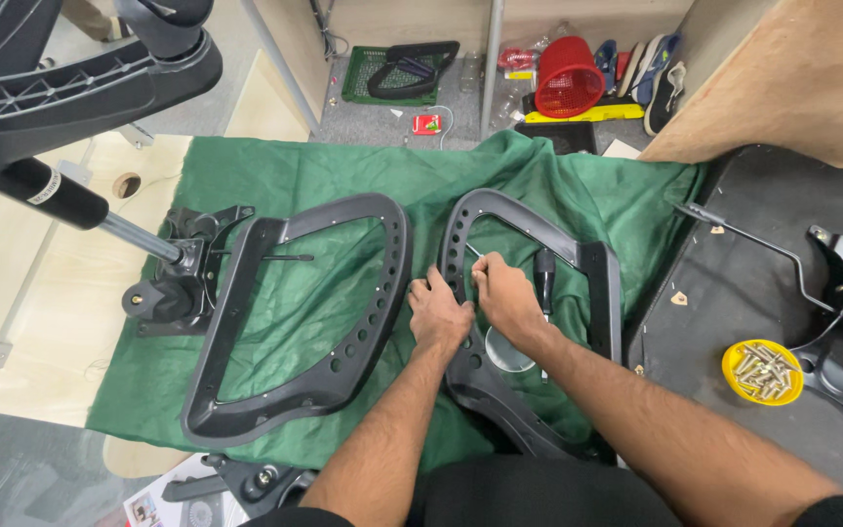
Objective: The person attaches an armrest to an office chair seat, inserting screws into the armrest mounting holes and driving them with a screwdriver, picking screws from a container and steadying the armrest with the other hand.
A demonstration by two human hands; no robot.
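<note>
Two black plastic chair frames lie on a green cloth (275, 322). The left frame (382, 293) is a large open loop with holes along its rim. The right frame (592, 268) lies beside it. My left hand (438, 314) rests fisted on the near left rim of the right frame. My right hand (504, 296) is closed on the same rim, fingers pinched at its inner edge; whether it holds a small part I cannot tell. A black-handled tool (544, 273) lies inside the right frame, just right of my right hand.
A chair base with a gas cylinder (56, 193) and mechanism plate (173, 288) sits at the left. A yellow dish of screws (762, 372) stands on the dark surface at right, beside a metal lever (753, 244). A red basket (568, 76) and shoes lie on the floor behind.
</note>
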